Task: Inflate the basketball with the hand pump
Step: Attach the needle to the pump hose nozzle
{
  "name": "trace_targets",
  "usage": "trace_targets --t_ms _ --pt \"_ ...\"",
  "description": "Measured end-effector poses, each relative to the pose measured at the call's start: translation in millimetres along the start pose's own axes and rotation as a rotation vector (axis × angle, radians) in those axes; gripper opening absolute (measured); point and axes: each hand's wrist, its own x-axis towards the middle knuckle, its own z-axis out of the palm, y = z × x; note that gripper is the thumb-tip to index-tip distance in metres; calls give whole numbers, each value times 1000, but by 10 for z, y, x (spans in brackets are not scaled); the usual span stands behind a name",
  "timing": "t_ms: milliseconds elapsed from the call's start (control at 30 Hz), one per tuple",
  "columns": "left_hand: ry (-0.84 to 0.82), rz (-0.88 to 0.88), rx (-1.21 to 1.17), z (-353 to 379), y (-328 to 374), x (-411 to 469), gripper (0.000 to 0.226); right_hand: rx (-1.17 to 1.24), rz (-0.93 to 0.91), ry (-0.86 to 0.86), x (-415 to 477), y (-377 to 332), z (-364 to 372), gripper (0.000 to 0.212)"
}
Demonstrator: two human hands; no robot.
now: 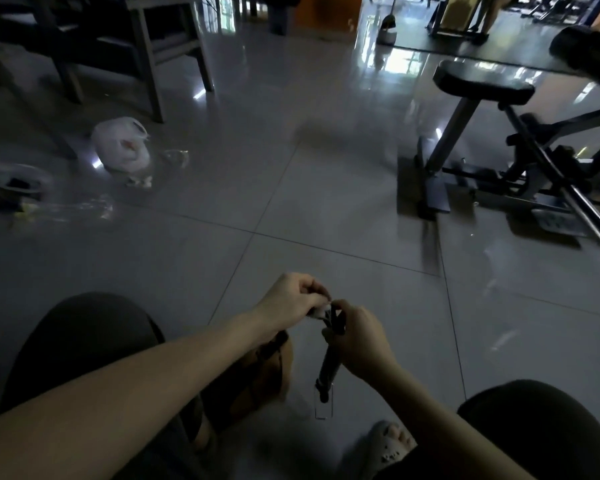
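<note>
Between the person's knees, low over the grey tiled floor (326, 209), the right grip (357, 341) is curled round the upper part of the black hand pump (329, 367), which hangs tilted with its lower end near the floor. The left grip (291, 299) pinches a small pale piece (321, 311) right at the pump's top end; what that piece is cannot be told. Just beneath the left forearm, the brown-orange basketball (257, 379) lies on the floor beside the pump, apart from it, and a white plastic bag (122, 143) sits well away at the far left.
</note>
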Motion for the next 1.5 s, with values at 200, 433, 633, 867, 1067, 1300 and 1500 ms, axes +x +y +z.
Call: trace_targets --t_ms 200,433,633,867,1067,1300,1500 --pt "-125 96 -327 16 507 -2 11 268 -105 114 -61 -89 -585 45" --pt "-167 63 -528 39 763 8 26 445 -174 278 15 -205 -749 10" --pt "-123 169 -263 -142 854 -7 26 588 -202 56 128 -192 -916 4" --pt "-142 350 81 -154 846 78 11 539 -168 -56 259 -101 -1075 8" --pt "-167 281 21 19 866 252 9 294 -256 40 290 -36 -1018 19" --pt "-172 304 104 116 865 377 18 492 -234 54 315 111 -1086 4" --pt "-75 302 175 156 854 412 29 405 -186 83 418 57 -1079 14"
